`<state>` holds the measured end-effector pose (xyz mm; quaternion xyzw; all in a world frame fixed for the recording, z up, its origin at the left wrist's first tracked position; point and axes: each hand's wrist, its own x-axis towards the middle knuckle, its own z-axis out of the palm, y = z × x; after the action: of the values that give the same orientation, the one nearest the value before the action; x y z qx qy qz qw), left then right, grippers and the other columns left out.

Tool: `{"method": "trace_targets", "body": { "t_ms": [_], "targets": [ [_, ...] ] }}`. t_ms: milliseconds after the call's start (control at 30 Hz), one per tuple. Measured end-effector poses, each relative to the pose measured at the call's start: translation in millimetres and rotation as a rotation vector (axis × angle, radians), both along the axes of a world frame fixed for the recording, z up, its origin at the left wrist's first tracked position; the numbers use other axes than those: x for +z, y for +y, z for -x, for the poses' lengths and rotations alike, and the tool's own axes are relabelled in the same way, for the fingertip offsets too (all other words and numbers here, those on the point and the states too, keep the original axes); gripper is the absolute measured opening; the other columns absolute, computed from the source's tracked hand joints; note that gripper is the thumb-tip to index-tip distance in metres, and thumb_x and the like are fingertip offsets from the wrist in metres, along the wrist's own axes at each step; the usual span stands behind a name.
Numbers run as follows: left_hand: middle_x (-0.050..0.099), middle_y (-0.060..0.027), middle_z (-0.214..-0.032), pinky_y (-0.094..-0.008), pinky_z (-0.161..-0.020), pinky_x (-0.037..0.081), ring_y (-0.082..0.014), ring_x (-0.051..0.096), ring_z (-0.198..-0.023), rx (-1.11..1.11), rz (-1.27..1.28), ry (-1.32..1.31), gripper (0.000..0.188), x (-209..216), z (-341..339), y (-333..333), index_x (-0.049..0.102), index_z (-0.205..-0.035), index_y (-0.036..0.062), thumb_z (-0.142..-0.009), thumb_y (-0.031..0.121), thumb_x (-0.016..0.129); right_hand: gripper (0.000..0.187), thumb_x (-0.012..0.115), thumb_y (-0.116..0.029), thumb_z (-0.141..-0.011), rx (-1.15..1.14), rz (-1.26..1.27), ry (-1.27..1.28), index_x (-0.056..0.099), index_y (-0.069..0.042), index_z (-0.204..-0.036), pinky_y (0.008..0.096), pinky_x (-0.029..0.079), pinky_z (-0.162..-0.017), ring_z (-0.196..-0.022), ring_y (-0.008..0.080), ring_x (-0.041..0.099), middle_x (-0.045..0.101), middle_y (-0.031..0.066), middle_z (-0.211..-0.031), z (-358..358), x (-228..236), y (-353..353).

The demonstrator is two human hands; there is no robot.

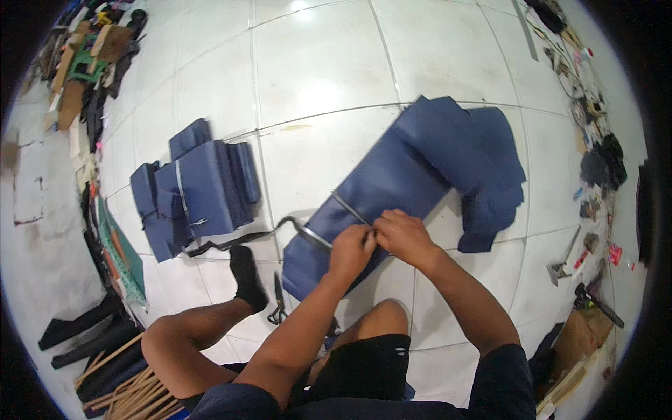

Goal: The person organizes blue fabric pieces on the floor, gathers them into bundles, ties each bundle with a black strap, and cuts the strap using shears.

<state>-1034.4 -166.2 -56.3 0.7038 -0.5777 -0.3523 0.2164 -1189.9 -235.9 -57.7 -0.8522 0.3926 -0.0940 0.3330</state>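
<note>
A long folded roll of dark blue fabric (413,161) lies on the white tiled floor in front of me. A thin dark strap (318,239) runs across its near end and trails off left over the tiles. My left hand (352,248) and my right hand (402,234) sit close together on the roll's near end, both pinching the strap where it crosses the fabric. My forearms come up from the lower edge. My bent knee and my foot in a black sock (246,276) rest on the floor to the left.
A tied stack of folded blue fabric (199,185) lies to the left. Black scissors (278,301) lie by my foot. Wooden sticks (129,392) and dark cloth are at lower left, cardboard clutter at upper left, tools and a box along the right wall.
</note>
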Motion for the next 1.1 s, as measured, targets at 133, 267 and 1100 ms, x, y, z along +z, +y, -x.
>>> {"method": "trace_targets", "body": {
  "t_ms": [133, 267, 1100],
  "targets": [
    [0.067, -0.0053, -0.085, -0.0297, -0.073, 0.049, -0.0138, 0.061, -0.079, 0.272, -0.242, 0.454, 0.021, -6.4, -5.3, -2.5, 0.069, -0.100, -0.0020, -0.091, 0.016, 0.063, 0.013, 0.066, -0.014, -0.083, -0.281, -0.089, -0.124, 0.064, -0.006, -0.093, 0.0416, 0.054, -0.074, -0.090, 0.0304, 0.063, 0.063, 0.0099, -0.092, -1.8, 2.7, 11.4],
    [0.060, 0.0046, -0.083, -0.0228, -0.064, 0.042, -0.0060, 0.051, -0.072, 0.243, -0.344, 0.660, 0.019, -2.0, -8.8, -10.0, 0.069, -0.102, 0.0028, -0.096, 0.019, 0.060, 0.013, 0.065, -0.013, -0.086, -0.205, -0.035, -0.285, 0.064, -0.006, -0.097, 0.0410, 0.054, -0.074, -0.088, 0.0314, 0.065, 0.064, 0.0102, -0.093, 15.4, -12.9, 14.9],
    [0.067, -0.0272, -0.090, -0.0507, -0.080, 0.051, -0.0448, 0.065, -0.090, -0.502, -0.352, -0.256, 0.028, 4.2, -38.1, -55.4, 0.067, -0.091, -0.0019, -0.086, 0.026, 0.062, 0.019, 0.071, -0.014, -0.075, 0.041, 0.178, 0.119, 0.059, -0.008, -0.089, 0.0417, 0.051, -0.079, -0.093, 0.0281, 0.059, 0.058, 0.0090, -0.095, 11.3, -2.3, 20.1]
  ]
}}
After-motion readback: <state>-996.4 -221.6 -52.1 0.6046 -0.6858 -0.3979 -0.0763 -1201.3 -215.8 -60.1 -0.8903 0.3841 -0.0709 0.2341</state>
